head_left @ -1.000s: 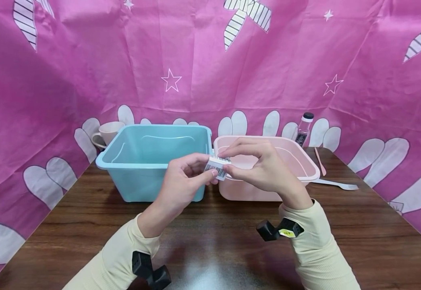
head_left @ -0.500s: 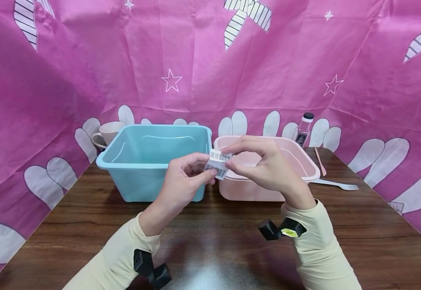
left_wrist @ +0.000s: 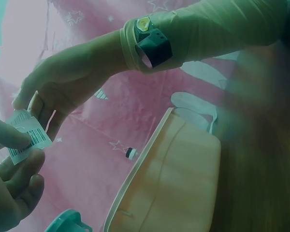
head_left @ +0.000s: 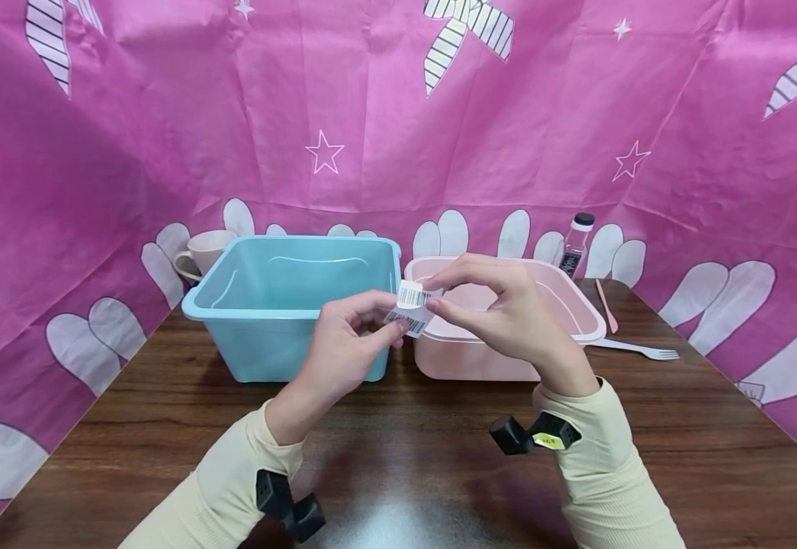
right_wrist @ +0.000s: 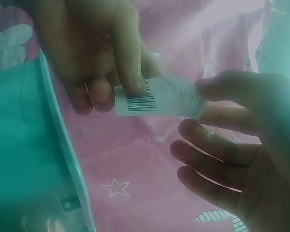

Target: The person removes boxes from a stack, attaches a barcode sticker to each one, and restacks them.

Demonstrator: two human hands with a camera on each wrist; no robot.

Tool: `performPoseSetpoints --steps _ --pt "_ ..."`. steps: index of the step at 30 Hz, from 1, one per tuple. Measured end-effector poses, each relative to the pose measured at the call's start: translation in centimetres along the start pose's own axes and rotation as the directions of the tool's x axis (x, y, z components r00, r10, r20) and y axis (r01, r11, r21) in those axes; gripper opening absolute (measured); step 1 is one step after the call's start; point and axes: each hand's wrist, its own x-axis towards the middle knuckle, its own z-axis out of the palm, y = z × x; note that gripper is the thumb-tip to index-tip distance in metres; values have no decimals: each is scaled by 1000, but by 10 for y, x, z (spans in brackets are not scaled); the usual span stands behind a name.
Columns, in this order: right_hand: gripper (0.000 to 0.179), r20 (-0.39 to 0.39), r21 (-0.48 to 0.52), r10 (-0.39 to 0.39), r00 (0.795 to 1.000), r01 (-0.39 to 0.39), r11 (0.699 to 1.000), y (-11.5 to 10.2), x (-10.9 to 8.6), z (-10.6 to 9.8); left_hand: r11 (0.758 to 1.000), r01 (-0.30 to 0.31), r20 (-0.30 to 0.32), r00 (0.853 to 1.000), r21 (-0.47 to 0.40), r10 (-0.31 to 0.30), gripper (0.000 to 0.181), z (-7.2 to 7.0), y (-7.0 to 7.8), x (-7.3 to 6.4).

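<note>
A small white barcode label [head_left: 411, 296] is held up between both hands in front of the two bins. My left hand [head_left: 346, 339] pinches its lower end between thumb and fingers. The thumb lies over part of a printed barcode, as the right wrist view of the label [right_wrist: 135, 102] shows. Thumb and forefinger of my right hand [head_left: 504, 309] pinch the opposite end. That end curls up and shows a second barcode. The left wrist view has the label [left_wrist: 38, 137] at its left edge, partly covered by the left thumb.
A blue bin [head_left: 274, 347] stands behind the left hand, with a pink bin [head_left: 480, 362] to its right. A mug [head_left: 207, 248] sits behind the blue bin. A black-capped bottle [head_left: 574, 245], a pink utensil [head_left: 606, 307] and a white fork [head_left: 638, 349] lie around the pink bin's right side.
The label's upper end has bent up and over further, so its barcode faces the head camera. My right hand has shifted slightly up and right; the left hand has hardly moved.
</note>
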Motion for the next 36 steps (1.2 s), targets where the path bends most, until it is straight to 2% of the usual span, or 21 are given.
performPoseSetpoints --steps 5,13,20,26,36 --pt "25 -6 -4 -8 1000 8 1000 1 0 0 999 -22 4 1000 34 21 17 0 -1 0" --pt "27 -12 -21 22 1000 -23 1000 0 -1 0 999 -28 10 1000 45 27 16 1 -1 0" --pt "35 -3 -11 4 1000 -5 1000 1 1 3 998 -27 22 999 49 26 18 1 0 -1" --pt "39 -10 -7 -26 1000 25 1000 1 2 6 995 -41 32 999 92 38 17 0 -1 -1" --pt "45 -22 -13 -12 1000 11 1000 -1 2 10 992 -44 48 998 121 39 17 2 -2 -3"
